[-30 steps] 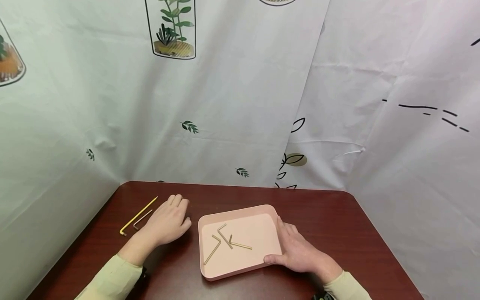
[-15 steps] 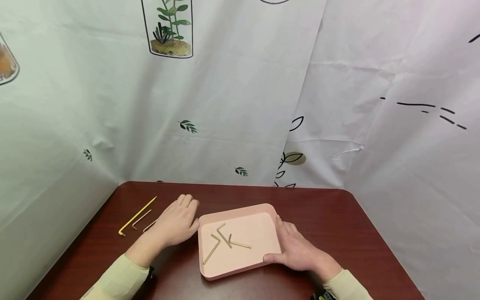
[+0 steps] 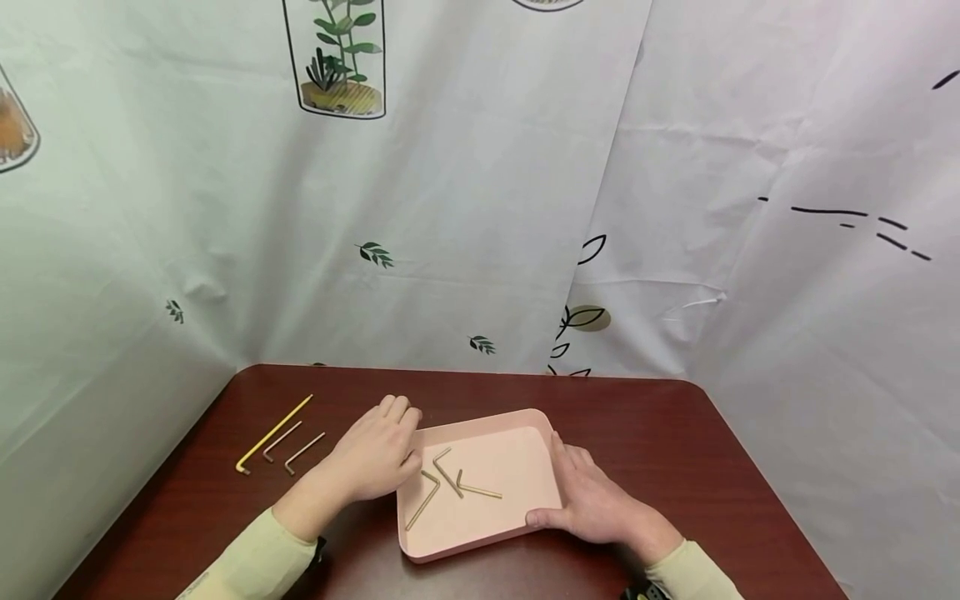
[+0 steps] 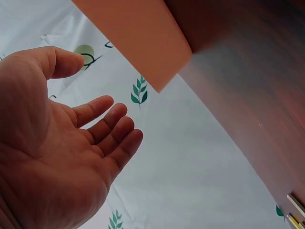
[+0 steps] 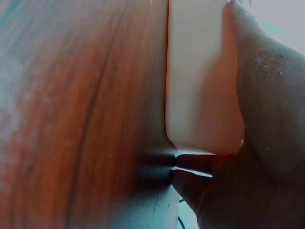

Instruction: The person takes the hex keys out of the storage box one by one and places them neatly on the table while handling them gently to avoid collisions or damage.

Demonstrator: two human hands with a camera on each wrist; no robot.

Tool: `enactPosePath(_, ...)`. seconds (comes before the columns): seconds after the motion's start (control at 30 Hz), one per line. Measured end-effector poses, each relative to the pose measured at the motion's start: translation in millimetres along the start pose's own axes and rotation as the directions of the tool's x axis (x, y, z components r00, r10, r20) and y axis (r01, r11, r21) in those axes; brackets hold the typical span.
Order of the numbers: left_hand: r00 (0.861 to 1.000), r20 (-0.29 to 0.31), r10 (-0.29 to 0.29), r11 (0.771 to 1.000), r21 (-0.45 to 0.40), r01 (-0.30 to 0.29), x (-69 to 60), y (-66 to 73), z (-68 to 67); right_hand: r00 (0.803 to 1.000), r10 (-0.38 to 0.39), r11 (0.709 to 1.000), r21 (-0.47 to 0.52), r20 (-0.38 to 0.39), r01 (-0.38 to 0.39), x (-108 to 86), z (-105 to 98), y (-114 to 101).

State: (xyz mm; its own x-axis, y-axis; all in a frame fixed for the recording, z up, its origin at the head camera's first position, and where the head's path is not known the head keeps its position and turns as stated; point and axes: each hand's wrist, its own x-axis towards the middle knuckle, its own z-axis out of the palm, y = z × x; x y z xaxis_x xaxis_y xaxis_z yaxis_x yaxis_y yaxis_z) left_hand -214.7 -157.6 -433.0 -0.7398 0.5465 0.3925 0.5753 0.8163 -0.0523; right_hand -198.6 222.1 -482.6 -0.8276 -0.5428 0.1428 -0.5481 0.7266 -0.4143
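In the head view a pink tray (image 3: 517,467) holds three brass-coloured L-shaped hex keys, one of them a key (image 3: 480,491) on the right. My right hand (image 3: 600,500) grips the tray's right end, thumb at the near rim; the right wrist view shows fingers (image 5: 190,183) against the tray wall (image 5: 200,86). My left hand (image 3: 378,454) hovers at the tray's left back corner, fingers relaxed and holding nothing. In the left wrist view its palm (image 4: 66,138) faces the camera, apart from the tray (image 4: 147,43).
Left of the tray, a yellow hex key (image 3: 273,435) and two bare metal L-shaped keys, a middle one (image 3: 283,442) and a right one (image 3: 306,454), lie on the dark red table (image 3: 637,425). Patterned white cloth (image 3: 465,208) hangs behind and beside the table.
My left hand has moved right, from beside the loose keys to the tray's left corner, uncovering the third key on the table. My right hand and the tray have stayed in place.
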Motion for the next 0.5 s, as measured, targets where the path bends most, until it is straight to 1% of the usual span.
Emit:
enactPosePath(0.13,1.0,0.017,0.013,1.0,-0.017,-0.013,0.0,4.3,3.2,1.0,0.011,1.0,0.004,0.005,-0.011,-0.2,0.0,-0.7)
enactPosePath(0.33,0.998,0.016,0.053,0.998,-0.041,-0.053,2.5,11.8,5.5,1.0,0.022,1.0,0.002,0.007,-0.022,-0.4,-0.6,-1.6)
enactPosePath(0.5,0.996,0.044,0.074,0.996,-0.061,-0.072,6.0,18.5,8.1,1.0,0.023,1.0,0.001,0.008,-0.023,-0.6,-0.4,-1.9)
